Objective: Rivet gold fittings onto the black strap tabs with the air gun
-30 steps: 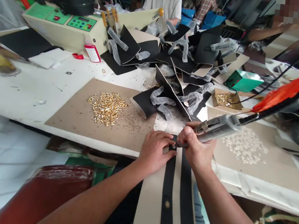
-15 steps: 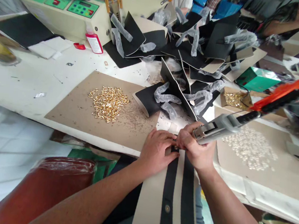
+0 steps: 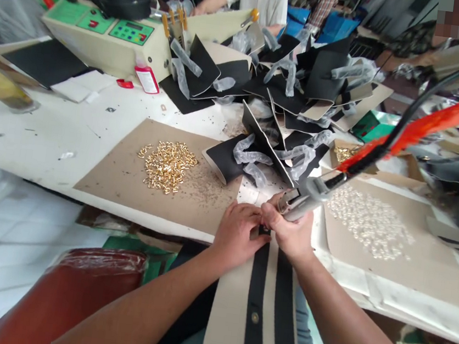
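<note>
On my lap lies a beige panel (image 3: 227,318) with two black straps; the nearer-left black strap (image 3: 258,286) carries a round gold fitting (image 3: 255,318). My left hand (image 3: 239,231) bends its fingers around the far end of that strap, gripping it. In my right hand (image 3: 291,231) is a grey powered screwdriver (image 3: 307,194), held tilted with its front end down toward the strap by the left fingertips. The tip is hidden behind my right fingers. Both hands meet at the table's front edge.
Gold metal clasps (image 3: 170,165) are heaped on a brown sheet (image 3: 108,175); pale small parts (image 3: 372,224) spread at right. Black panels with plastic-wrapped handles (image 3: 281,78) pile up behind. A cream machine (image 3: 116,32), a red bottle (image 3: 146,77) and an orange hose (image 3: 447,116) surround them. Other people sit beyond.
The screwdriver and my right hand have shifted slightly left and down, closer to the left fingers. The orange hose has swung lower, and the whole view has moved a little.
</note>
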Demonstrator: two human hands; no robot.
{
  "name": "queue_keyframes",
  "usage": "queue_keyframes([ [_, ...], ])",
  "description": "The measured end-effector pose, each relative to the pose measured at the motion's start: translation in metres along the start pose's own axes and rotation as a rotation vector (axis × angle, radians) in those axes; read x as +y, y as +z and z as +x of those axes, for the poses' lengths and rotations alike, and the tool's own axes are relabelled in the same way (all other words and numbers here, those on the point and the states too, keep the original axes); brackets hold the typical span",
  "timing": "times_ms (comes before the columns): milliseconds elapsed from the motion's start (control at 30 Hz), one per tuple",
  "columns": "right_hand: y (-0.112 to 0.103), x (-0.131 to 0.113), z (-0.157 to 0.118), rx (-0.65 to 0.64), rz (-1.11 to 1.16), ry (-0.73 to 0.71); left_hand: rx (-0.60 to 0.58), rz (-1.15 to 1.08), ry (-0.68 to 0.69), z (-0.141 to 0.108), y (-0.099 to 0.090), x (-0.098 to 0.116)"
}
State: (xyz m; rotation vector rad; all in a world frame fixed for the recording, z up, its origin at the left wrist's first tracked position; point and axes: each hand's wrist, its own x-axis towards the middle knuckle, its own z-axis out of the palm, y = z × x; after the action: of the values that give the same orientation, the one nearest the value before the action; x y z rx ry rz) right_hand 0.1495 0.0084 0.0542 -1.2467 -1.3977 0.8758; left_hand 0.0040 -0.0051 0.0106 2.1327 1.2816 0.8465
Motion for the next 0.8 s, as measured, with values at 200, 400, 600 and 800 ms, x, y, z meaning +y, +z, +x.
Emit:
queue_keyframes([
  [200, -0.025, -0.024, -0.003, 0.09, 0.254, -0.059, 0.028, -0.035, 0.019, 0.0, 0.0, 0.001],
  [400, -0.109, -0.031, -0.072, 0.444, -0.212, 0.243, 0.03, -0.014, 0.039, 0.002, 0.0, -0.002],
  [600, -0.167, 0.039, -0.144, 0.471, -0.679, 0.456, 0.049, 0.016, 0.122, 0.005, -0.002, -0.006],
  [800, -0.151, 0.052, -0.188, 0.701, -0.99, 0.092, 0.092, 0.002, 0.138, 0.007, 0.001, -0.014],
])
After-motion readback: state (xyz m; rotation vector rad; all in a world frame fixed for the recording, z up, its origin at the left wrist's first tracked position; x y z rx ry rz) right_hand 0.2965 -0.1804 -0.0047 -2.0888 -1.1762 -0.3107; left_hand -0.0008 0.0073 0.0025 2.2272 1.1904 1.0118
